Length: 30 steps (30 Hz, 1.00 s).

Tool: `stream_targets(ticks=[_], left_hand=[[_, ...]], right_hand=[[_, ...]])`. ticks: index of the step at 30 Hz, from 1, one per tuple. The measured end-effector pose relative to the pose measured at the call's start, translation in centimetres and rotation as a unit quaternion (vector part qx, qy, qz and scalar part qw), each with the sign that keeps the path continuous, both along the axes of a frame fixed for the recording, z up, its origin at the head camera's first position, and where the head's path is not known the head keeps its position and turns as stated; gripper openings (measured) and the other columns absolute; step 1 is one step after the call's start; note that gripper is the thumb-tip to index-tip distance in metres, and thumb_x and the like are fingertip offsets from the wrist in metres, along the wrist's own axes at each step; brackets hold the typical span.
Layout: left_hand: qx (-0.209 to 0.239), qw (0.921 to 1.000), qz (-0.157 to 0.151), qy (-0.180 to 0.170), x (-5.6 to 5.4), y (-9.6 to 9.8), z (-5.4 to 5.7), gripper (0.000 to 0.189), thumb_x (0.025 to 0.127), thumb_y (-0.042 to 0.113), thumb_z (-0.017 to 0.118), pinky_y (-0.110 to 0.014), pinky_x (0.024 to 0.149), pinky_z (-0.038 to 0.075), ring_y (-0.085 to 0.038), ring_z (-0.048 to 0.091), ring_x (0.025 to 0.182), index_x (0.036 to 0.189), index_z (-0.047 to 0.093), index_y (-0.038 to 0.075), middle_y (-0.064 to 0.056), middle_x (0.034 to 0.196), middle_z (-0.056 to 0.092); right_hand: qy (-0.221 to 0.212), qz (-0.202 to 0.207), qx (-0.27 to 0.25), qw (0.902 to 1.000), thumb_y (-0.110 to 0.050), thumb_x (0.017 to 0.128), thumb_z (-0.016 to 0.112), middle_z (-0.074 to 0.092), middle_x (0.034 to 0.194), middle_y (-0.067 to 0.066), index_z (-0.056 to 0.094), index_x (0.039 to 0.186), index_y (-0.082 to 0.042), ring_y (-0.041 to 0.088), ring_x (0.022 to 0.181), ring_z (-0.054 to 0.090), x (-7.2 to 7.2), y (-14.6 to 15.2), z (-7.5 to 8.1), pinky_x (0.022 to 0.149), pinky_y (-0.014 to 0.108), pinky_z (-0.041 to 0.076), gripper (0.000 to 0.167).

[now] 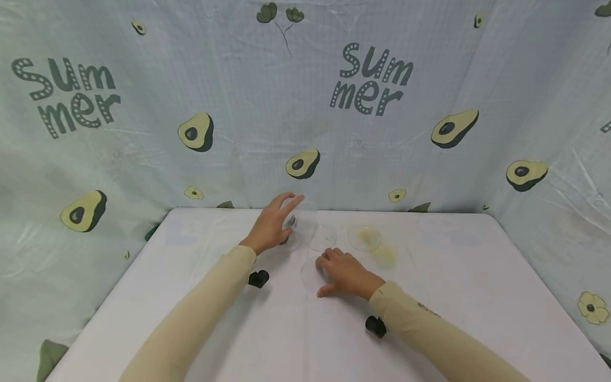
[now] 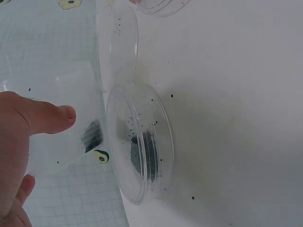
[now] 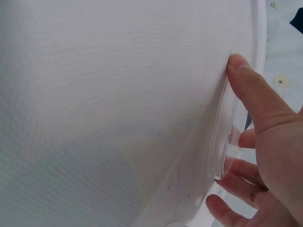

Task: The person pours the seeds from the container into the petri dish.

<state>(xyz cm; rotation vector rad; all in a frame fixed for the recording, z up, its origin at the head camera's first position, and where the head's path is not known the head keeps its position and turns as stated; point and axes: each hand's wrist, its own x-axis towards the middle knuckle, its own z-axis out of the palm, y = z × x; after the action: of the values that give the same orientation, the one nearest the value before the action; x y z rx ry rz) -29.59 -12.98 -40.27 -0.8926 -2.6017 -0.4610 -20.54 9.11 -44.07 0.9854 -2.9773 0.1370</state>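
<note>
My left hand (image 1: pixel 273 225) holds a clear plastic bag (image 2: pixel 61 85), hard to make out in the head view. Dark granules (image 2: pixel 92 135) gather in the bag's lower corner. Just below the bag stands a clear petri dish (image 2: pixel 163 118) with a small heap of dark grains (image 2: pixel 144 156) inside. Beside it is another petri dish (image 1: pixel 323 239) with a few dark specks. Nearer the person, my right hand (image 1: pixel 347 273) grips a clear petri dish (image 3: pixel 221 132) by its rim, thumb on one side and fingers on the other; it looks flat on the table.
Farther right lies another clear petri dish (image 1: pixel 355 240), with a yellowish patch (image 1: pixel 385 255) next to it. Loose dark grains (image 2: pixel 172 96) are scattered on the white table (image 1: pixel 458 297). A printed curtain (image 1: pixel 248 106) hangs behind the table's back edge.
</note>
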Motion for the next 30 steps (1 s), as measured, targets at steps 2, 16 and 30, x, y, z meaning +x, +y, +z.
stream_targets(ticks=[2,16,30], left_hand=[[-0.007,0.9999,-0.002,0.008,-0.1,0.2,0.1,0.088,0.077,0.008,0.08,-0.048,0.109,0.041,-0.027,0.039,0.138,0.15,0.035,0.024,-0.01,0.148,0.037],[-0.051,0.9985,0.002,0.02,-0.5,0.8,0.1,0.086,0.078,0.007,0.079,-0.053,0.103,0.045,-0.028,0.044,0.133,0.149,0.035,0.028,-0.009,0.146,0.039],[-0.058,0.9968,-0.026,0.049,-0.9,1.3,0.1,0.082,0.078,-0.004,0.073,-0.048,0.095,0.049,-0.028,0.046,0.131,0.147,0.041,0.026,-0.01,0.145,0.039]], right_hand=[[-0.003,-0.002,-0.002,1.0,-0.055,0.072,0.076,0.057,0.116,0.011,0.059,0.114,-0.011,0.025,0.103,0.054,-0.1,0.0,0.1,0.079,0.04,0.051,0.063],[-0.01,0.002,-0.001,1.0,-0.055,0.071,0.077,0.057,0.114,0.011,0.06,0.113,-0.011,0.024,0.1,0.054,-0.5,0.0,0.2,0.079,0.04,0.051,0.063],[-0.004,0.007,-0.005,1.0,-0.054,0.072,0.077,0.057,0.112,0.008,0.06,0.115,-0.012,0.023,0.099,0.054,-0.6,0.4,0.2,0.078,0.038,0.05,0.062]])
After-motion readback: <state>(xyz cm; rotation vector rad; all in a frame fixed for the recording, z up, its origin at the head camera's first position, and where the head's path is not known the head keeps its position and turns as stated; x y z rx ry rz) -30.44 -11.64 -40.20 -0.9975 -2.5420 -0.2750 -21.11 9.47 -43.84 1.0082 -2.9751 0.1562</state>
